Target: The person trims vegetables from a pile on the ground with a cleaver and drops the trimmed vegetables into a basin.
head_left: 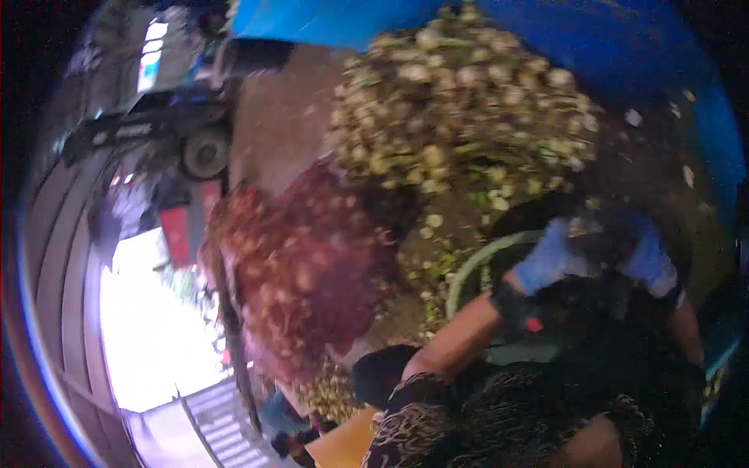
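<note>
My left hand (542, 259), in a blue glove with a dark band at the wrist, is above a green tub (477, 261). Its fingers look closed near a small pale, blurred thing (581, 226), whose kind I cannot make out. Facing it, my right hand (649, 256) wears a similar blue glove; motion smears its fingers, and dark shadow hides whatever lies between the hands. Beyond them spreads a big heap of pale, onion-like bulbs (460, 93) with green bits among them.
Red mesh sacks (312, 265) full of bulbs stand to the left of the tub. Blue sheeting (616, 47) edges the heap at the top. Loose bulbs and scraps (437, 257) lie on the floor. A vehicle wheel (205, 152) and a bright opening are farther left.
</note>
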Tool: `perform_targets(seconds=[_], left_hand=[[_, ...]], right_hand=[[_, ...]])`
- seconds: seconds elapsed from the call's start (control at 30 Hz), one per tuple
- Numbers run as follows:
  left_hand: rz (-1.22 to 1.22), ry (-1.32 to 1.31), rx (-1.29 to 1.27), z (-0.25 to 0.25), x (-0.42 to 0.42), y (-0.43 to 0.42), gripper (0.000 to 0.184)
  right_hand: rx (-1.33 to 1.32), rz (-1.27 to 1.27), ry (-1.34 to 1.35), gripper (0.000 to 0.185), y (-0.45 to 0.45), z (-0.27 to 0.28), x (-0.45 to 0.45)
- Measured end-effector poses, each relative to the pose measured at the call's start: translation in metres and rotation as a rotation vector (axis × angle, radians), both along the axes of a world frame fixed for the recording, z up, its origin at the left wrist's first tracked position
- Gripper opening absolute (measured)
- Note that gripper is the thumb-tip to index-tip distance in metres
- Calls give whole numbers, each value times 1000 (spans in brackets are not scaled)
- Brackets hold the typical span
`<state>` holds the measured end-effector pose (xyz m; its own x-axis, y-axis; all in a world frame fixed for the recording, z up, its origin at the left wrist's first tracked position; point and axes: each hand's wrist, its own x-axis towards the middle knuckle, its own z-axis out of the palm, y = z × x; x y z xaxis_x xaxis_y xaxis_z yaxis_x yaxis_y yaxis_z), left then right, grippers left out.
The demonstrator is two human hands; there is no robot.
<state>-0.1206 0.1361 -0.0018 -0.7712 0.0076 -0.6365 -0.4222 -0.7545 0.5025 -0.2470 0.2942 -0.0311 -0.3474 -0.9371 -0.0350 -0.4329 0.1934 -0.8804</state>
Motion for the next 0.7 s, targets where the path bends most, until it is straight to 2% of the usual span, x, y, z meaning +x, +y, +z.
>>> perform_targets(seconds=[0.07, 0.13, 0.2, 0.27, 0.33, 0.4, 0.43, 0.5, 0.57, 0.63, 0.67, 0.7], left_hand=[[-92, 65, -164, 0, 4, -6, 56], [-484, 420, -246, -3, 12, -9, 65], [-244, 616, -355, 5, 11, -5, 67], [-66, 432, -180, -4, 8, -8, 70], [-89, 344, -493, -7, -4, -23, 70], [380, 386, 237, 5, -5, -23, 68], [607, 438, 188, 17, -20, -10, 66], [585, 479, 196, -5, -18, -7, 65], [561, 513, 205, -4, -16, -6, 64], [533, 618, 56, 21, -15, -5, 49], [528, 618, 70, 19, -6, -7, 49], [433, 506, 105, 8, 7, -13, 56]], right_hand=[[52, -18, -102, 47, 3, -14, -1], [52, -57, -154, 47, 4, -6, 9], [52, -127, -223, 46, -11, 17, 20], [48, -227, -332, 46, -4, 5, 23], [31, -337, -447, 46, -12, 8, 30], [12, -440, -559, 45, -11, 2, 29], [6, -496, -616, 45, -13, 1, 29], [-3, -589, -887, 45, -17, -6, 27], [6, -635, -1390, 45, -12, -18, 21], [-53, -347, -1128, 45, -9, -36, 17], [-49, -361, -1122, 45, -9, -34, 15], [-55, -387, -1011, 43, -14, -28, 14]])
